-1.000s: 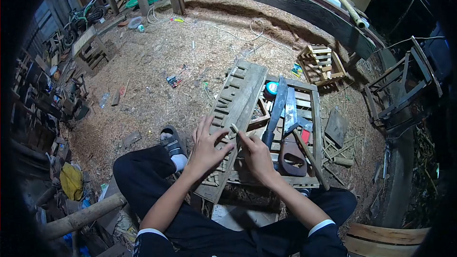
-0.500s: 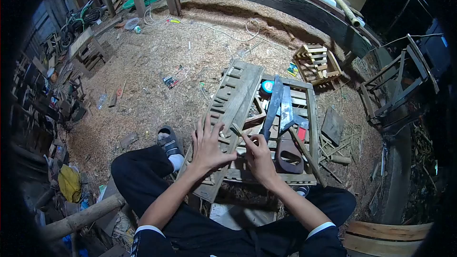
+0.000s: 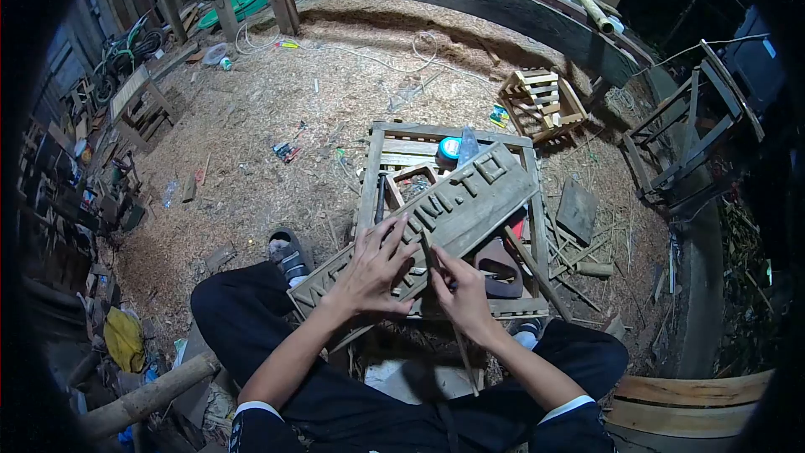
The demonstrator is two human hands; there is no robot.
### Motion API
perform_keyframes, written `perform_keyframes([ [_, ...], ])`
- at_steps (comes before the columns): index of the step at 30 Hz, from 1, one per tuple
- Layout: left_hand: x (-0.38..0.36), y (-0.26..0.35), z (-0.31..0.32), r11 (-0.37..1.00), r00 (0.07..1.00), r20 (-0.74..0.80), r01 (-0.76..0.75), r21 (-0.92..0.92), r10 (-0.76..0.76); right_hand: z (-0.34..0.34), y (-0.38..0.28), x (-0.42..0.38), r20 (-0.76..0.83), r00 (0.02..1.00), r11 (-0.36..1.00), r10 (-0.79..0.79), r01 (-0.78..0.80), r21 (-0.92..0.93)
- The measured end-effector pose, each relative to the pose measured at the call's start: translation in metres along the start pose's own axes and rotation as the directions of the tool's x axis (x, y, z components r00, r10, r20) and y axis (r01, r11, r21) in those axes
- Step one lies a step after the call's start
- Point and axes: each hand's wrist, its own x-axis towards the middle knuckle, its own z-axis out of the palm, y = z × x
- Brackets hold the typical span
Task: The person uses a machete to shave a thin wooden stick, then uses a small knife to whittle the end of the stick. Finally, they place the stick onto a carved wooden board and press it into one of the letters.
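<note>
A long wooden board point(image 3: 495, 201) with raised wooden letters lies at a slant across a slatted wooden frame point(image 3: 369, 193). My left hand point(image 3: 373, 268) rests on the board's lettered side with its fingers spread. Pinched in my right hand point(image 3: 463, 294) is a thin wooden strip point(image 3: 465, 365); its upper end meets the board near the middle letters. The brown handle of a handsaw point(image 3: 501, 275) shows beyond my right hand, its blade covered by the board. A blade tip point(image 3: 468, 147) sticks out past the far edge, beside a round blue-and-white item point(image 3: 450, 148).
A small wooden box point(image 3: 415, 180) sits within the frame. Behind are a slatted crate point(image 3: 545, 105) and a heavy bench beam point(image 3: 436, 0). Wood shavings cover the floor. A wooden chair frame point(image 3: 696, 130) stands at right, a bamboo pole point(image 3: 151, 394) at lower left.
The board has turned clockwise, its far end swinging right over the saw and the large blade. The strip's long end now points down toward my lap. Both hands stay near the board.
</note>
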Motion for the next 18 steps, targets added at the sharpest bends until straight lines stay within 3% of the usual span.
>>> perform_keyframes([
  [4, 0.012, -0.009, 0.012, 0.994, 0.999, 0.020, -0.042, -0.096, 0.044, -0.009, 0.006, -0.008, -0.012, 1.000, 0.992, 0.020, -0.021, -0.124],
  [6, 0.013, -0.010, 0.012, 0.996, 0.998, 0.054, -0.033, -0.082, 0.038, -0.009, 0.014, -0.011, -0.060, 0.997, 0.991, -0.046, 0.039, -0.127],
  [8, 0.013, -0.009, 0.009, 0.997, 0.996, 0.085, -0.012, -0.078, 0.019, -0.012, 0.010, -0.014, 0.031, 0.999, 0.981, -0.041, 0.046, -0.186],
  [18, 0.009, -0.014, 0.014, 0.997, 0.998, 0.057, -0.008, -0.076, 0.013, -0.004, 0.018, -0.015, 0.099, 0.992, 0.991, -0.076, 0.086, -0.100],
])
